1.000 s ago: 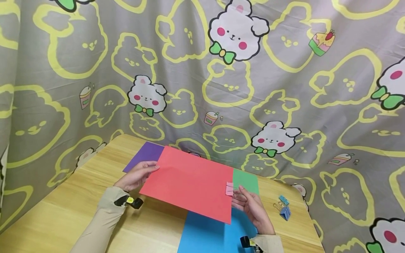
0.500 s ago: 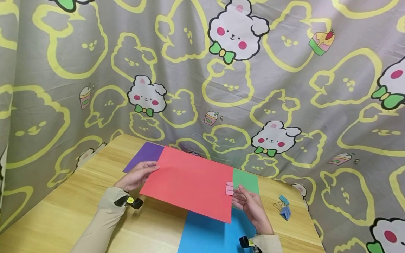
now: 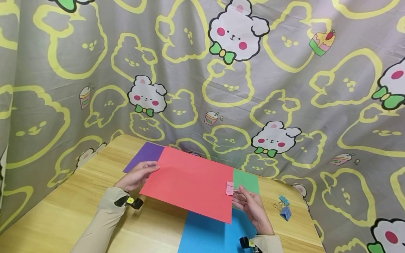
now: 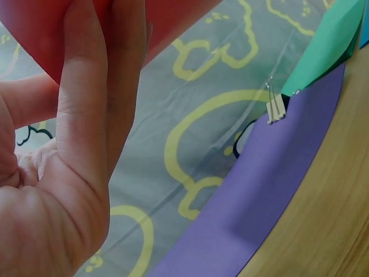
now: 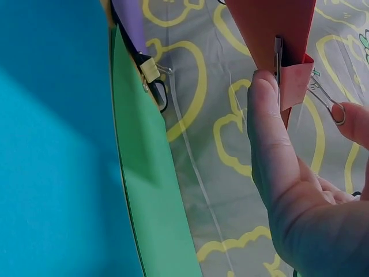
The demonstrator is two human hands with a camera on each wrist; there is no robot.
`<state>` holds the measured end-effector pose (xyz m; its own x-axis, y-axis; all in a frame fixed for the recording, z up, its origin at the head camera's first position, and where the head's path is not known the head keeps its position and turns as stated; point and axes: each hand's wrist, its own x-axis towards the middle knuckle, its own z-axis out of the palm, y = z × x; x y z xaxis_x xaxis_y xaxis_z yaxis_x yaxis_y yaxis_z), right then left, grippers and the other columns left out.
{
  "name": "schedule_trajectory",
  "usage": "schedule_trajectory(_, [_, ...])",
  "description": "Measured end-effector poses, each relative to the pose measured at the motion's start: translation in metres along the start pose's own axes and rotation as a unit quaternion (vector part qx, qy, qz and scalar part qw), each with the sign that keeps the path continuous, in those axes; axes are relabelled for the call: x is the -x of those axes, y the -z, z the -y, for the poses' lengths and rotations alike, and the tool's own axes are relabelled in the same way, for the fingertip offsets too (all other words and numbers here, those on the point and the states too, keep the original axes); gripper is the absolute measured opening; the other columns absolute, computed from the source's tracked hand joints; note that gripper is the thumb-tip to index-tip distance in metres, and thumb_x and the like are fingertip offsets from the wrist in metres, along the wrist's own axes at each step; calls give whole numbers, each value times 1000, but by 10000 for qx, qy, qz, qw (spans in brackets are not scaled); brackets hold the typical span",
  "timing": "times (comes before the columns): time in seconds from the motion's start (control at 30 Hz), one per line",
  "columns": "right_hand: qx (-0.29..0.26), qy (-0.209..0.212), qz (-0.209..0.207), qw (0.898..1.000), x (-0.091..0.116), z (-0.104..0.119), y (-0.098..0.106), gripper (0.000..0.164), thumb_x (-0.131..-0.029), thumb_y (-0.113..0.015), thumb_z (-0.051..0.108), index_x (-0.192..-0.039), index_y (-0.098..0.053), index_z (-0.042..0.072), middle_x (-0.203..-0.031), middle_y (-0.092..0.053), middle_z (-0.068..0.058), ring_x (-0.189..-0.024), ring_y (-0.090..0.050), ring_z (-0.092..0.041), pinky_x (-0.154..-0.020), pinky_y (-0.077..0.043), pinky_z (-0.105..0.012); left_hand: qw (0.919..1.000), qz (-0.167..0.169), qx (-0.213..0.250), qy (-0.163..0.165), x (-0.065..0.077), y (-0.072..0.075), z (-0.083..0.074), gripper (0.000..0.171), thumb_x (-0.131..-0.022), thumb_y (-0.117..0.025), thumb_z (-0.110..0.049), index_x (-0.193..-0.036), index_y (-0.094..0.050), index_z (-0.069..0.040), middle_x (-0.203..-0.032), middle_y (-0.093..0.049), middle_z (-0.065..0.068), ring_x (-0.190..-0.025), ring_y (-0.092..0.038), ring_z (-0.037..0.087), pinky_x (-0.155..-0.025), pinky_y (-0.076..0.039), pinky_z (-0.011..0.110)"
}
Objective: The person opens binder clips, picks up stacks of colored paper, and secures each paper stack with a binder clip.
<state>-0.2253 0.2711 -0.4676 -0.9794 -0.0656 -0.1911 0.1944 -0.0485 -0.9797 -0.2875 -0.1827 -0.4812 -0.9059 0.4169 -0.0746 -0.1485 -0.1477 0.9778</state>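
Note:
A red sheet of paper (image 3: 190,182) is held up, tilted, above the table. My left hand (image 3: 136,176) pinches its left edge, thumb on top and fingers beneath. At the right edge a pink binder clip (image 3: 229,188) is clamped on the sheet, its wire handles pointing outward. My right hand (image 3: 253,209) holds this clip by its handles; in the right wrist view the thumb (image 5: 351,122) touches one wire loop while a finger lies along the other side.
Beneath lie a blue sheet (image 3: 202,233), a green sheet (image 3: 243,179) and a purple sheet (image 3: 143,156). A yellow binder clip (image 4: 276,109) grips the purple sheet beside the green. A teal binder clip (image 3: 284,200) and a blue one (image 3: 285,213) lie on the wooden table (image 3: 85,186) at right.

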Motion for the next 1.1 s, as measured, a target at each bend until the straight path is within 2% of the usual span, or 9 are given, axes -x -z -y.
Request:
schedule_trajectory(0.13, [1,-77,-91,9999,-1,-1,0,59,-99,-55,43,-123,-59,-10,-97,-77,-5,-90,-75,-20,-89,-57,-42,10000,-26,-54,-19,-1,0,1,74,-102,-53,-21,-153,-9,10,-97,-67,-14,-61,-47,-8,-55,-42,8])
schedule_trajectory(0.23, [23,-127,-65,9999,-1,0,-1,62,-99,-55,43,-128,-55,-12,-99,-76,-5,-91,-75,-20,-91,-56,-43,9999,-63,-83,-28,-1,0,1,74,-102,-54,-21,-153,-11,10,-85,-62,-16,-54,-38,-7,-50,-36,9])
schedule_trajectory(0.37, [25,-158,62,9999,0,2,-1,63,-100,-54,42,-130,-52,-12,-100,-76,-4,-92,-75,-18,-92,-56,-42,9999,-72,-76,-36,-1,-1,1,73,-102,-54,-21,-153,-12,10,-75,-55,-18,-51,-35,-6,-48,-33,9])
schedule_trajectory(0.47, [-2,-133,76,9999,0,2,-1,61,-100,-54,42,-129,-54,-12,-99,-76,-4,-92,-75,-18,-91,-56,-41,10000,-55,-68,-15,-1,0,1,74,-102,-54,-22,-153,-12,9,-75,-55,-18,-51,-36,-7,-48,-35,9])
schedule_trajectory(0.53, [-25,-99,71,9999,0,1,-1,59,-100,-54,42,-127,-56,-11,-98,-76,-3,-91,-75,-18,-89,-58,-39,10000,-46,-81,-11,-1,0,1,74,-102,-54,-22,-154,-11,9,-81,-60,-18,-54,-40,-8,-50,-38,8])
schedule_trajectory(0.7, [-77,-3,56,10000,0,0,0,59,-101,-52,43,-126,-57,-10,-95,-76,-1,-90,-75,-17,-84,-60,-35,10000,9,-44,-35,0,1,1,75,-102,-53,-22,-154,-9,9,-107,-66,-13,-76,-59,-8,-65,-50,10])
schedule_trajectory(0.87, [-148,-44,27,9999,0,0,0,62,-101,-51,45,-128,-55,-11,-95,-76,-2,-91,-75,-17,-84,-60,-35,10000,40,32,-19,1,-1,1,74,-103,-52,-21,-154,-8,9,-100,-66,-12,-74,-59,-7,-63,-50,10])
schedule_trajectory(1.1, [-281,-142,37,9995,0,0,0,56,-101,-50,45,-123,-59,-6,-96,-76,-3,-92,-75,-18,-86,-60,-37,10000,58,45,-42,1,-4,-1,74,-103,-52,-21,-153,-8,9,-98,-65,-12,-72,-58,-6,-62,-51,11])
